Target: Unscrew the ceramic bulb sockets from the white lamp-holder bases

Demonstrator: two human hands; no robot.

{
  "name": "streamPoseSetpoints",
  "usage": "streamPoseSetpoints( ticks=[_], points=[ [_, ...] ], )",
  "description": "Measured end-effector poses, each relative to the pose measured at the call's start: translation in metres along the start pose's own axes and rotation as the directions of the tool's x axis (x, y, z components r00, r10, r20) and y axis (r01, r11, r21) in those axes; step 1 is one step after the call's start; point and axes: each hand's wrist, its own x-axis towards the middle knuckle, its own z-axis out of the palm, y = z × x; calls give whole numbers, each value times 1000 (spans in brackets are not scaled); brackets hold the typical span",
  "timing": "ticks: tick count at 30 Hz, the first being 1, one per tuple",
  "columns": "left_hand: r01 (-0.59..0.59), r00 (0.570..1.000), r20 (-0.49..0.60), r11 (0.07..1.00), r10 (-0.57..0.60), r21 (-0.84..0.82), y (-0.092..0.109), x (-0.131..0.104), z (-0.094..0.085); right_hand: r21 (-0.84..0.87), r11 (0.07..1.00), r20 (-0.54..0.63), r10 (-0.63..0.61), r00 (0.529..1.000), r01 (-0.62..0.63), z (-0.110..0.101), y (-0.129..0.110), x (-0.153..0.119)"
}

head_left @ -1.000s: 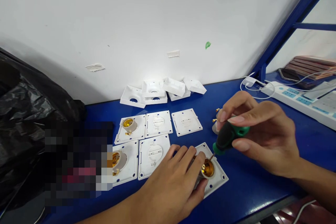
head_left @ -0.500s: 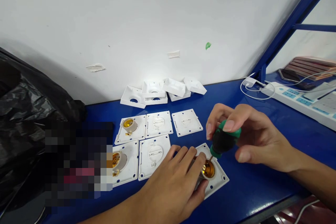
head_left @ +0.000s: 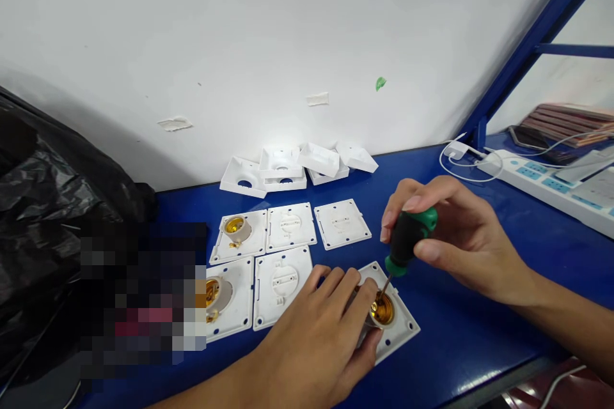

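My right hand (head_left: pixel 455 236) grips a stubby screwdriver (head_left: pixel 407 239) with a black and green handle. Its shaft slants down into a brass-lined lamp socket (head_left: pixel 384 310), where the tip is hard to make out. The socket stands on a square white base plate (head_left: pixel 400 332). My left hand (head_left: pixel 321 326) wraps its thumb and fingers round the socket's left side, hiding part of it and of the plate. To the left lie another plate with a socket (head_left: pixel 237 228), a second such socket (head_left: pixel 215 294), and bare plates (head_left: pixel 284 281).
White square covers (head_left: pixel 283 163) are piled against the wall. A black plastic bag (head_left: pixel 62 166) bulges at the left, with a blurred patch before it. On the right are a white power strip (head_left: pixel 542 176) with cables, a phone (head_left: pixel 527 137) and a blue metal frame (head_left: pixel 522 45).
My right hand and the screwdriver handle have risen slightly; the thumb now presses against the handle, and more of the shaft shows. My left hand keeps its hold on the socket.
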Motion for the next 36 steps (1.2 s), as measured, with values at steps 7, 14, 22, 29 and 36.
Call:
streamPoseSetpoints(
  ticks=[7,14,22,29,36],
  points=[
    [-7,1000,-13,1000,6,-23,-1,-2,2,-117,992,-70,-56,996,48,3,-1,-3],
    [-9,1000,-13,1000,9,-23,1,-1,0,-159,985,-117,-86,989,67,5,-1,-3],
    [-5,1000,16,1000,6,-24,1,-1,-2,-137,988,-97,-88,991,74,4,-2,-4],
    [-21,1000,-4,1000,21,-19,1,0,-3,-181,980,-63,-95,993,82,3,-5,-3],
    [-11,1000,25,1000,11,-6,2,0,-6,-275,947,20,-168,986,167,3,-9,-2]
  ],
)
